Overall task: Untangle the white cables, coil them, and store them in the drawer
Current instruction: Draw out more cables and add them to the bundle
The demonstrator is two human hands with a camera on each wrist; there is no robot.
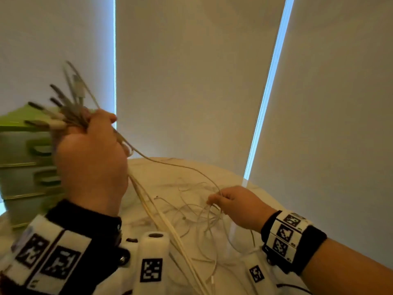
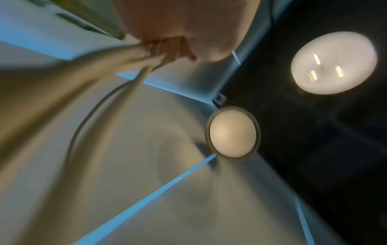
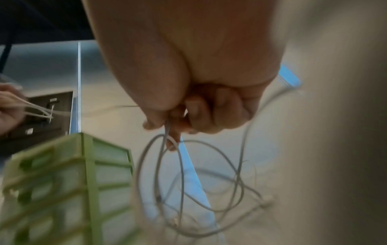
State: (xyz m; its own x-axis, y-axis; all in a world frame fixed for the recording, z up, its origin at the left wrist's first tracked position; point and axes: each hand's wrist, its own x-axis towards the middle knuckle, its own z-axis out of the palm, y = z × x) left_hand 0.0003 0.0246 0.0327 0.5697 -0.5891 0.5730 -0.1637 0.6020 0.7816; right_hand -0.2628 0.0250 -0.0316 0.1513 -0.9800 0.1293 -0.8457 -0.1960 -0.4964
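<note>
Head view, left to right: a green plastic drawer unit (image 1: pixel 23 158) with translucent fronts and slotted handles stands at the left edge of a round table (image 1: pixel 261 188) draped in pale, wrinkled cloth. Just in front of it the left hand (image 1: pixel 91 158), raised above the table, is fisted around a bundle of thin white cables (image 1: pixel 176 211), their plug ends fanning out blurred above the knuckles while smooth straight strands fall from the fist to the cloth. Loose loops lie tangled at mid-table. Farther right and lower, the right hand (image 1: pixel 240 207) pinches a few strands between thumb and fingertips, lifting them off the tangle. Both wrists wear black bands with square black-and-white markers. Behind, 3 matte roller blinds (image 1: pixel 191 71) cover the window, bright daylight showing in 2 narrow gaps. Right wrist view shows rounded loops hanging below the curled fingers (image 3: pixel 173 139).
</note>
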